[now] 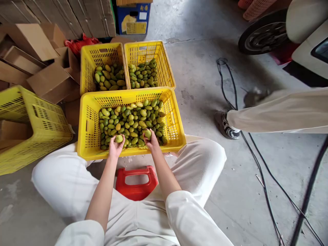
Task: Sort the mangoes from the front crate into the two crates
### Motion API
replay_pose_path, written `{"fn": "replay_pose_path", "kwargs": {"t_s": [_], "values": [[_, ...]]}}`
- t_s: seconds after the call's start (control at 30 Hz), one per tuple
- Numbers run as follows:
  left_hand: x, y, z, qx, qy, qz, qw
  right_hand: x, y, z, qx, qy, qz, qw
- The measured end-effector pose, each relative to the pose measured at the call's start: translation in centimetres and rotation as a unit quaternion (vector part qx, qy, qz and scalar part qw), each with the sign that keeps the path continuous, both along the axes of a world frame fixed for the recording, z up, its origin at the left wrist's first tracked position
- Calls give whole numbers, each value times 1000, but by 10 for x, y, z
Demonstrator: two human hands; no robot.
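A large yellow plastic crate [87, 136] stands on the floor between my knees, holding several green and yellowish mangoes [133, 118]. My left hand [115, 145] is inside the crate near its front wall, closed round one yellow-green mango [119, 138]. My right hand [151, 138] is beside it, fingers wrapped on another green mango [148, 133]. I sit on a low red stool [135, 182], in white trousers.
Two smaller yellow crates [88, 61] [164, 61] of mangoes stand behind the big one. A tipped yellow crate [30, 126] and cardboard boxes [38, 51] lie left. Another person's leg and shoe [227, 124], black cables [256, 160] and a vehicle wheel [263, 34] are right.
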State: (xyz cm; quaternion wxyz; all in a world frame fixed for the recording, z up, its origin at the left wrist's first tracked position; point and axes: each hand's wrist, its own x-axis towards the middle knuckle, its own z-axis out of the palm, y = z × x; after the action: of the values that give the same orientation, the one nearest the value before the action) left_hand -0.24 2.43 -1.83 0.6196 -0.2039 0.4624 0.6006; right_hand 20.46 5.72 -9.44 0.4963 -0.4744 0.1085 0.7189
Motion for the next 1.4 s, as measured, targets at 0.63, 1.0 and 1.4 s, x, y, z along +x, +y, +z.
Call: {"fn": "replay_pose_path", "kwargs": {"t_s": [0.63, 1.0, 1.4], "values": [[-5, -2, -2, 40, 0, -71, 997, -5, -2, 22, 11, 27, 0, 1000], [0, -1, -10, 33, 34, -53, 997, -10, -4, 27, 13, 25, 38, 999], [-2, -1, 3, 40, -13, -33, 999, -10, 0, 29, 28, -4, 34, 999]]}}
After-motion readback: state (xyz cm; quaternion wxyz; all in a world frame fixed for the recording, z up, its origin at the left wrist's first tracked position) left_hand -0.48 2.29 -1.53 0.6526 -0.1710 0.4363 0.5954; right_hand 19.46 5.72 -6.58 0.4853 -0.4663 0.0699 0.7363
